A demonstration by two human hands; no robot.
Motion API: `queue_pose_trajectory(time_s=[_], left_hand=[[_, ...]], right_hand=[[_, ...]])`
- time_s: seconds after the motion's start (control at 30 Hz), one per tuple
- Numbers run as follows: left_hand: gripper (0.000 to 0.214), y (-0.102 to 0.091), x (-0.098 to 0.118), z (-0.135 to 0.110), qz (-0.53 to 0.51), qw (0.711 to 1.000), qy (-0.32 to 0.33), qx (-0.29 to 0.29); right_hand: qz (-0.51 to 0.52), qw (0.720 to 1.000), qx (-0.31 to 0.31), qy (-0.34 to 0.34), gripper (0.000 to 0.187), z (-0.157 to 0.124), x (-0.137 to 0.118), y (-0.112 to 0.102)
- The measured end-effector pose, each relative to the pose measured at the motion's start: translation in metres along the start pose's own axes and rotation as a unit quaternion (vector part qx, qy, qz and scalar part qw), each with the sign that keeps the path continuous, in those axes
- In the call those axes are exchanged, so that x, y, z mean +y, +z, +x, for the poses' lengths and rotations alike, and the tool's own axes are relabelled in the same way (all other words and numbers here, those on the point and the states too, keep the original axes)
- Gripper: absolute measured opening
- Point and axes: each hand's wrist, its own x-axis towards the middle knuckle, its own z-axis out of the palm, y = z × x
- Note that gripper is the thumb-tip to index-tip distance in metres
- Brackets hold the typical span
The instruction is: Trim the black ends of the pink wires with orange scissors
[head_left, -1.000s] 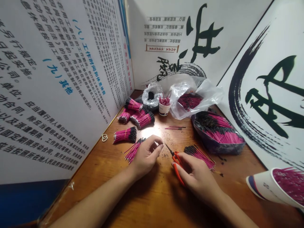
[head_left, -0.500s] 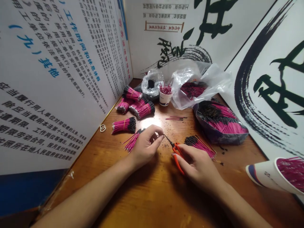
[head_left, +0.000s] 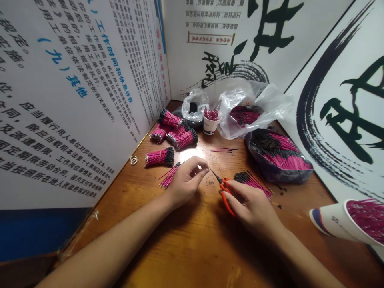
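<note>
My right hand (head_left: pixel 249 204) is closed around the orange handles of a pair of small scissors (head_left: pixel 223 185). Their dark narrow blades point up and left, the tip close to the fingertips of my left hand (head_left: pixel 189 180). Thumb and forefinger of that hand are pinched together; whatever lies between them is too small to make out. Partly behind my left hand lies a loose bunch of pink wires with black ends (head_left: pixel 168 176). Beyond my right hand is another loose pile of such wires (head_left: pixel 253 183).
Banded wire bundles (head_left: pixel 160 157) lie at the left. Behind stand a paper cup of wires (head_left: pixel 211 127) and a clear plastic bag (head_left: pixel 229 130). A dark bag of wires (head_left: pixel 279 174) and a tipped paper cup (head_left: pixel 330 218) are at the right. Printed panels (head_left: pixel 120 80) enclose the table.
The whole view has shifted slightly, with the things appearing a little further right. Both hands keep nearly the same pose, the scissor tip still by the left fingertips.
</note>
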Motion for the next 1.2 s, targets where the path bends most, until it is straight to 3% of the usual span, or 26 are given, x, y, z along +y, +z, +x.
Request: queue_pose_trajectory(time_s=[0.3, 1.2], left_hand=[[0.007, 0.0009, 0.0020, -0.0005, -0.012, 1.000, -0.019, 0.000], [0.005, 0.0012, 0.0014, 0.0000, -0.027, 0.999, 0.017, -0.001]], right_hand=[[-0.002, 1.000, -0.010, 0.015, 0.020, -0.0007, -0.0009, -0.0002], [0.008, 1.000, -0.011, 0.002, 0.022, 0.0005, 0.0007, -0.0020]])
